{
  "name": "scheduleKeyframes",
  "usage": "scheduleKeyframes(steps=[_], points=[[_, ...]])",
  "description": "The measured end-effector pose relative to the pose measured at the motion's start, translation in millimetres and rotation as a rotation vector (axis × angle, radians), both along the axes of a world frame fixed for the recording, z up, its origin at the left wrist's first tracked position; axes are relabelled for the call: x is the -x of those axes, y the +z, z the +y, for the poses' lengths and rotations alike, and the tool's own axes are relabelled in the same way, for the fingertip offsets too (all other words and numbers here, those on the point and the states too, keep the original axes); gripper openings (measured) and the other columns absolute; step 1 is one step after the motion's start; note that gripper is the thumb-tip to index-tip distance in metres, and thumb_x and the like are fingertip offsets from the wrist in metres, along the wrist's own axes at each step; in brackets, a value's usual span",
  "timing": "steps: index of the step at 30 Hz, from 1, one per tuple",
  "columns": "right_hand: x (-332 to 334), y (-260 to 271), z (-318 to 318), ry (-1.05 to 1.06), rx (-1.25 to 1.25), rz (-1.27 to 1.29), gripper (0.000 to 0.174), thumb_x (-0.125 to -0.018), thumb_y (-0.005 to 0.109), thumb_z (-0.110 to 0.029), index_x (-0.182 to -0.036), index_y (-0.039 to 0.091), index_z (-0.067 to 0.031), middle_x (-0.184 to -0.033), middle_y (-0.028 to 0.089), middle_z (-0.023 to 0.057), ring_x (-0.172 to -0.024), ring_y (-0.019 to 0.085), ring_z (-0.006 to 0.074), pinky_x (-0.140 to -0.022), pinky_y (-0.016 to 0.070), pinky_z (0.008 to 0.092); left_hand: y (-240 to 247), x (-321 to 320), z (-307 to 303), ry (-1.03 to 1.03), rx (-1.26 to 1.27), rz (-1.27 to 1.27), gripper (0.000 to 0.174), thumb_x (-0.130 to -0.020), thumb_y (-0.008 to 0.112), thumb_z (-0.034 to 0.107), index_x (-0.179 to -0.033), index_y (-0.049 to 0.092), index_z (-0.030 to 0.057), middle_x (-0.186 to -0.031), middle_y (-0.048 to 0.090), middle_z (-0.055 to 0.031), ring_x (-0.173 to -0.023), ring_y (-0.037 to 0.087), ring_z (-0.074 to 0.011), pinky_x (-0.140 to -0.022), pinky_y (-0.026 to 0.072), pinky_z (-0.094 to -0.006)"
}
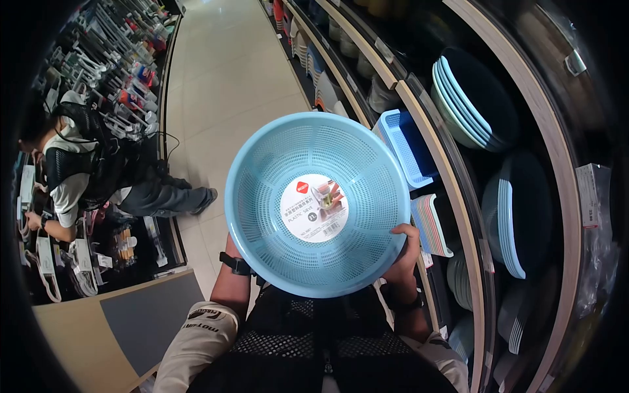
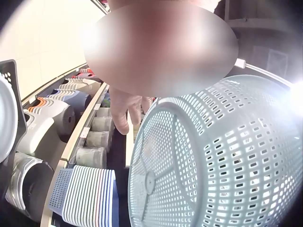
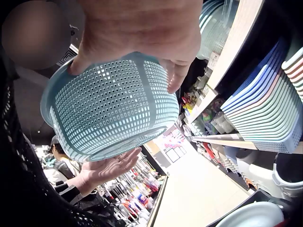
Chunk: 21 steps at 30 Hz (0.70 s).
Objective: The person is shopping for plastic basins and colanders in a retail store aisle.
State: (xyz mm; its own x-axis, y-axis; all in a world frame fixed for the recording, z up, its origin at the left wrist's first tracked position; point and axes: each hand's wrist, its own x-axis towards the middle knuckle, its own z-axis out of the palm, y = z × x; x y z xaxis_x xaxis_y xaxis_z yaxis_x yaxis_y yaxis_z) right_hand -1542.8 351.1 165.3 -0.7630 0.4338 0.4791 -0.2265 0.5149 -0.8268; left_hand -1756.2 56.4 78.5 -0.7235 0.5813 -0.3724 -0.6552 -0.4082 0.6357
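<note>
A round light-blue plastic sieve (image 1: 367, 190) with a round paper label (image 1: 315, 208) inside is held in front of the body, its open top facing the head camera. My right hand (image 1: 405, 257) grips the sieve's right side, thumb over the rim; the right wrist view has its fingers against the perforated outer wall. My left hand (image 3: 111, 169) lies at the sieve's underside, palm toward it with fingers extended; in the head view the sieve hides it. In the left wrist view, the fingers of the left hand (image 2: 125, 108) show beside the sieve's base.
Shelves on the right hold stacked blue basins (image 1: 458, 105), a blue rectangular basket (image 1: 401, 147) and nested multicoloured baskets (image 1: 432, 226). A person (image 1: 85, 157) bends at the left rack of hanging utensils (image 1: 124, 72). The tiled aisle (image 1: 223, 59) runs ahead between them.
</note>
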Motion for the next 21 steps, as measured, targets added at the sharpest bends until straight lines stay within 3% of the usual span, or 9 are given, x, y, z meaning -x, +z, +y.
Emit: scheduleKeyframes(steps=[6,10,12,13,15,20,21], points=[[3,-2,5,0.022,-0.02,-0.009,0.085,-0.057,0.1,-0.024,-0.117,0.044,-0.0042,-0.104,0.06,0.0141,-0.093,0.067,0.0226,-0.079,0.0541,0.0339,10,0,6,0.045,0.017,-0.098,0.044,-0.108,0.039,0.025,-0.138,0.046,-0.0075,-0.13,0.058,-0.0227,-0.115,0.059,-0.034,-0.094,0.0554,-0.0425],[6,1,2,0.012,0.104,0.002,0.083,-0.058,0.1,-0.022,-0.117,0.045,-0.0041,-0.104,0.06,0.0127,-0.094,0.066,0.0206,-0.08,0.0541,0.0336,27,9,14,0.061,0.053,-0.02,0.043,-0.104,0.049,0.023,-0.135,0.049,-0.0066,-0.125,0.061,-0.0199,-0.107,0.062,-0.0303,-0.089,0.0565,-0.0398],[5,8,-2,-0.041,0.336,-0.062,0.076,-0.064,0.097,-0.017,-0.117,0.045,-0.0036,-0.104,0.06,0.0109,-0.095,0.065,0.0189,-0.081,0.0541,0.0331,36,12,18,0.069,0.071,0.016,0.043,-0.101,0.054,0.022,-0.133,0.051,-0.0062,-0.123,0.062,-0.0186,-0.104,0.063,-0.0284,-0.087,0.0571,-0.0384],[4,7,-2,-0.043,0.337,-0.061,0.076,-0.064,0.097,-0.017,-0.117,0.045,-0.0036,-0.104,0.06,0.0109,-0.095,0.065,0.0189,-0.081,0.0541,0.0331,40,15,22,0.074,0.08,0.034,0.042,-0.1,0.057,0.022,-0.132,0.052,-0.006,-0.121,0.063,-0.0179,-0.102,0.064,-0.0275,-0.086,0.0573,-0.0378],[2,5,1,-0.096,0.366,-0.127,0.063,-0.074,0.089,-0.011,-0.118,0.045,-0.0037,-0.107,0.06,0.0114,-0.096,0.064,0.0186,-0.081,0.0542,0.0328,49,20,27,0.084,0.098,0.07,0.043,-0.098,0.061,0.021,-0.13,0.054,-0.0055,-0.119,0.065,-0.0165,-0.098,0.066,-0.0256,-0.084,0.0579,-0.0364],[-6,-12,12,-0.11,0.498,-0.166,0.043,-0.09,0.075,-0.015,-0.119,0.045,-0.0053,-0.112,0.058,0.0135,-0.097,0.063,0.018,-0.079,0.0547,0.032,71,36,59,0.098,0.137,0.159,0.044,-0.092,0.074,0.019,-0.126,0.058,-0.0044,-0.112,0.068,-0.013,-0.089,0.069,-0.021,-0.078,0.0593,-0.033],[-7,-17,14,-0.123,0.525,-0.184,0.04,-0.093,0.071,-0.018,-0.119,0.045,-0.0058,-0.113,0.058,0.0139,-0.096,0.063,0.0178,-0.078,0.0547,0.0316,104,27,69,0.043,-0.123,0.302,0.043,-0.093,0.072,0.018,-0.128,0.058,-0.0029,-0.113,0.068,-0.0134,-0.095,0.069,-0.0192,-0.083,0.0605,-0.0322]])
